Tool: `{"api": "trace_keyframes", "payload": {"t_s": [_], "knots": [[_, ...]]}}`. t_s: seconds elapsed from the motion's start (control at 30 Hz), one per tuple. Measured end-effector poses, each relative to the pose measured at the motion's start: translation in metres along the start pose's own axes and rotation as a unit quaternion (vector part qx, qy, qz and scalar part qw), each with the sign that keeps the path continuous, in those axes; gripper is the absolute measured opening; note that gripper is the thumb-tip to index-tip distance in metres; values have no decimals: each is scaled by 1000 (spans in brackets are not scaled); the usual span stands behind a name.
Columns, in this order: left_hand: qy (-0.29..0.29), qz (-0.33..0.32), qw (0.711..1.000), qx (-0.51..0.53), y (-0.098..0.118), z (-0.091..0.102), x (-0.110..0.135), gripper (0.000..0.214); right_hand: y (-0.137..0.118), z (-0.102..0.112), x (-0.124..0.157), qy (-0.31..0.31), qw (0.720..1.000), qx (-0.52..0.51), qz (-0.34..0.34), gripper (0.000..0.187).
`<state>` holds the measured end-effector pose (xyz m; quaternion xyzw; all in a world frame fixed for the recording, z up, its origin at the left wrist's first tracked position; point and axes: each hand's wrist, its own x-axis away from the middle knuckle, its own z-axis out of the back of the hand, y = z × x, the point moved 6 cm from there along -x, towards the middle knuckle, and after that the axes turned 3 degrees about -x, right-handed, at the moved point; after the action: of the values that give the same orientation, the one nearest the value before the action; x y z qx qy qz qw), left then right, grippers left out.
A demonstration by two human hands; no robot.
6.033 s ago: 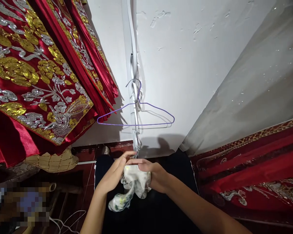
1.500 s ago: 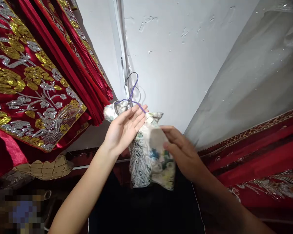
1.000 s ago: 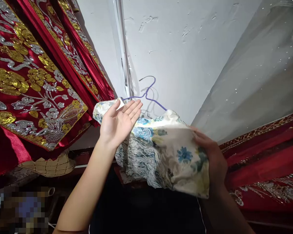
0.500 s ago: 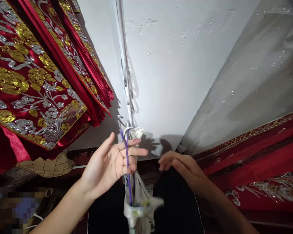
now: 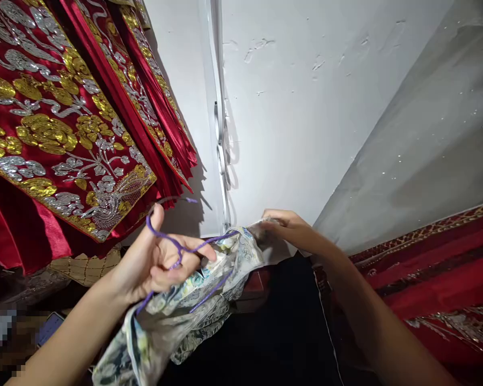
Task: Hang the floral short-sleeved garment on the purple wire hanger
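A pale floral garment (image 5: 173,327) in white, blue and yellow hangs slantwise across the middle, in front of my dark clothing. My left hand (image 5: 165,262), palm up, has its fingers curled about a thin purple clothes hanger (image 5: 180,247). The hanger's hook end sticks out past my thumb, and its arms run into the garment. My right hand (image 5: 287,228) pinches the upper right edge of the garment and holds the cloth stretched to the right. Folds hide part of the hanger.
Red cloths with gold and silver sequins (image 5: 84,139) hang at the left. A slim metal rail (image 5: 217,80) runs down the white wall (image 5: 306,118). At right are a translucent cover (image 5: 418,139) and red beaded fabric (image 5: 459,268). A phone (image 5: 50,328) lies low at left.
My right hand was apart from the garment and now grips its edge. The garment and purple hanger have swung from upright to slanted. My left hand has moved left and tilted the hanger.
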<state>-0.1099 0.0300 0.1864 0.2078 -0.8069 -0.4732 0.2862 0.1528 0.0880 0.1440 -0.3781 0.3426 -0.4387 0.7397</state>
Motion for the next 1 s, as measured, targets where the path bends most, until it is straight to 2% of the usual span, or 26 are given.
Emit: {"api": "trace_keyframes", "payload": {"t_s": [0.07,0.13,0.17,0.2,0.27,0.3,0.33,0.37,0.43,0.5,0.6,0.67,0.73,0.8,0.87,0.93,1.0], "knots": [[66,-54,995,-52,15,32,-9,102,6,8,9,-2,1000,-23,-16,43],[172,-149,968,-104,34,63,-16,97,9,23,11,72,996,-43,-21,41],[238,-212,938,-135,44,76,-16,90,10,32,9,129,990,-49,-19,40],[306,-279,894,-171,53,84,-13,80,10,40,6,185,981,-53,-12,40],[418,-397,779,-247,62,84,-1,52,8,53,-8,272,961,-57,6,40],[450,-438,726,-282,61,78,4,40,6,58,-16,298,953,-61,16,41],[468,-463,686,-310,58,70,6,32,4,62,-25,316,946,-69,23,42],[474,-476,663,-331,53,63,7,27,2,65,-32,328,941,-78,27,44],[466,-474,654,-361,41,53,2,23,1,70,-40,348,931,-101,28,48],[446,-440,668,-400,27,49,-9,23,6,73,-34,369,920,-135,18,49],[384,-349,706,-481,2,49,-32,29,25,73,-8,394,900,-188,-16,44],[337,-289,725,-526,-17,48,-47,37,42,67,12,389,893,-220,-52,42],[316,-262,727,-550,-35,48,-59,43,57,59,25,376,891,-241,-83,41],[341,-276,705,-557,-50,50,-66,43,68,50,30,366,888,-262,-92,42],[407,-322,668,-533,-62,56,-71,42,75,43,28,364,880,-293,-81,43],[500,-397,638,-431,-77,65,-73,46,82,36,22,365,870,-324,-71,44],[574,-459,628,-257,-99,79,-77,53,87,31,17,376,861,-336,-63,46]]}}
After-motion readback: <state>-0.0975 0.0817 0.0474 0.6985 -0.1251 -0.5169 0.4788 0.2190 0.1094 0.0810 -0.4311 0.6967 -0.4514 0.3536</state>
